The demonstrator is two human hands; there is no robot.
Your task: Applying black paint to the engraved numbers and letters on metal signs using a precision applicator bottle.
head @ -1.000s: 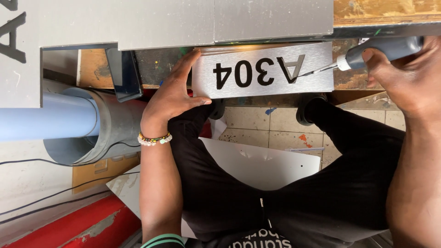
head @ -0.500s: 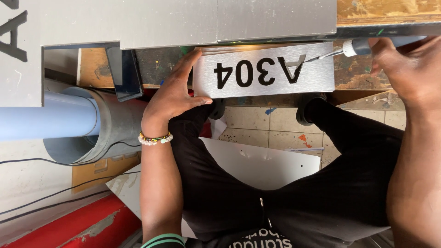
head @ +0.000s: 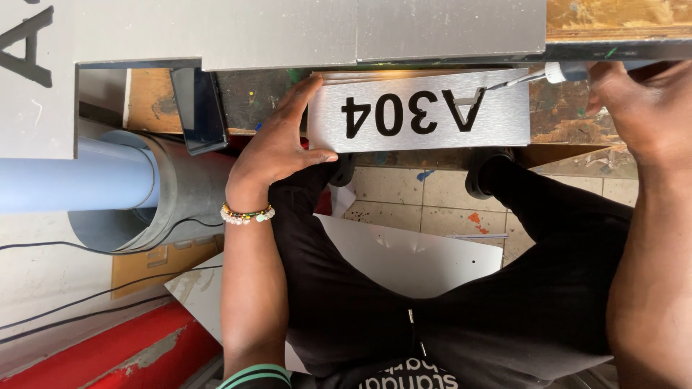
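Observation:
A brushed silver sign plate with black cut-out characters lies at the edge of a paint-stained wooden bench. My left hand grips the plate's left end, thumb under it and fingers on top. My right hand holds a thin pointed tool with a white collar and dark handle. Its metal tip touches the plate near the upper right character.
Grey sheet panels lie across the bench top. A dark phone leans at the bench edge. A grey pipe fitting with a light blue pipe sits left. A white sheet and tiled floor lie below my knees.
My right hand has lifted up and to the right with the tool, and the tip has slid up toward the plate's top edge. The left hand stays on the plate.

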